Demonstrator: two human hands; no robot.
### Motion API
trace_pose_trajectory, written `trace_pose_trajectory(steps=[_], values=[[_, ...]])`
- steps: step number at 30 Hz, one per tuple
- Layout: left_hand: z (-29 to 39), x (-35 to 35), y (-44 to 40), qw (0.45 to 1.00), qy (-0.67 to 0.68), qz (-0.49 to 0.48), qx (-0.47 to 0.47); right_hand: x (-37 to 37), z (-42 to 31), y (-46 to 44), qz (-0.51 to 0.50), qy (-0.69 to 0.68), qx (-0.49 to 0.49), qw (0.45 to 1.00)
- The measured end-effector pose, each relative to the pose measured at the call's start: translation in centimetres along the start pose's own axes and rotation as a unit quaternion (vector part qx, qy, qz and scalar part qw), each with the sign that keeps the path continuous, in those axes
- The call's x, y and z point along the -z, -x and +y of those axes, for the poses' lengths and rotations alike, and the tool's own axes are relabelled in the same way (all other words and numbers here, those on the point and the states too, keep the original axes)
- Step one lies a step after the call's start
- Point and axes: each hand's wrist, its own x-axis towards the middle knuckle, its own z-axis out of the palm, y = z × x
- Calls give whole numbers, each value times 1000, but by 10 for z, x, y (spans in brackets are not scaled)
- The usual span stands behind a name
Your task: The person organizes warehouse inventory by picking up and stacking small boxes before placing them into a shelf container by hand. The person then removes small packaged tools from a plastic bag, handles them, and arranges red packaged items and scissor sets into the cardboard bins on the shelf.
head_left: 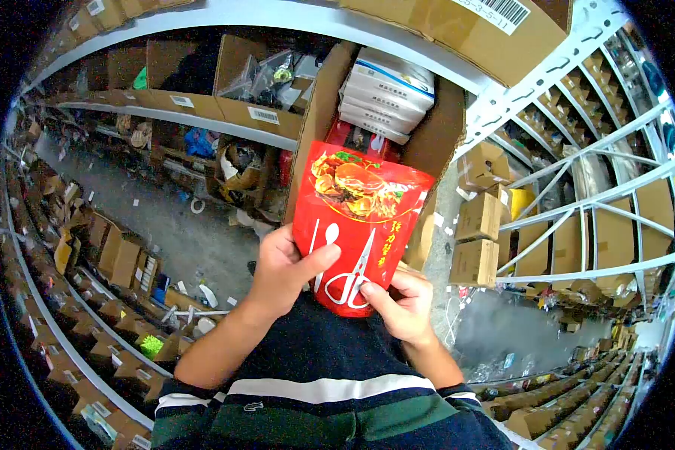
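Observation:
Both of my hands grip a red packet (352, 247) printed with a dish of food, a spoon and scissors. My left hand (283, 270) pinches its left edge, thumb on the front. At the lower right, my right hand (403, 304) presses its thumb over the printed scissor handles; the fingers behind are hidden. Just beyond the packet, an open cardboard box (436, 124) holds a stack of white boxes (386, 94) and some more red packaging, partly covered by the packet.
A white metal shelf beam (292, 22) crosses above, with a barcoded carton (480, 30) on it. Cardboard bins (255, 112) line the shelf at left. Stacked brown cartons (478, 217) stand at right by more racking. Scraps litter the grey floor (172, 232).

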Motion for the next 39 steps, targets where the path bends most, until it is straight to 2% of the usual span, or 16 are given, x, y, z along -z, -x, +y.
trace_pose_trajectory(steps=[12,15,17,18,19,20,21,22,24,29,32,33,34,35,37,39], values=[[-5,10,5,998,-60,24,-15,-2,10,6,6,10,-24,1000],[1,8,6,996,-74,39,21,-4,11,6,19,5,-27,999],[2,5,7,987,-154,50,17,0,13,7,9,9,-53,998],[10,3,10,968,-240,73,15,1,15,5,-33,53,30,998],[11,7,16,958,-263,98,-63,3,16,4,-73,97,113,986],[14,14,25,940,-285,119,-141,9,13,6,-153,109,81,979],[30,21,35,965,-183,152,-107,5,10,6,-131,84,100,983],[29,39,34,928,-165,241,-232,4,10,7,-130,69,85,985],[55,63,32,908,-91,262,-314,5,13,12,-120,51,67,989],[65,66,43,910,-209,245,-262,8,24,21,-83,6,27,996],[51,35,51,899,-349,173,-201,7,5,15,-89,-33,38,995],[49,31,48,868,-432,72,-233,6,2,13,-89,-64,52,993],[46,25,44,882,-422,-18,-210,11,10,14,-129,-32,75,988],[46,16,40,858,-462,-97,-203,15,18,14,-168,-2,100,981],[38,11,28,872,-396,-213,-195,14,24,19,-159,11,119,980],[51,13,20,867,-411,-182,-213,26,38,27,-145,1,103,984]])
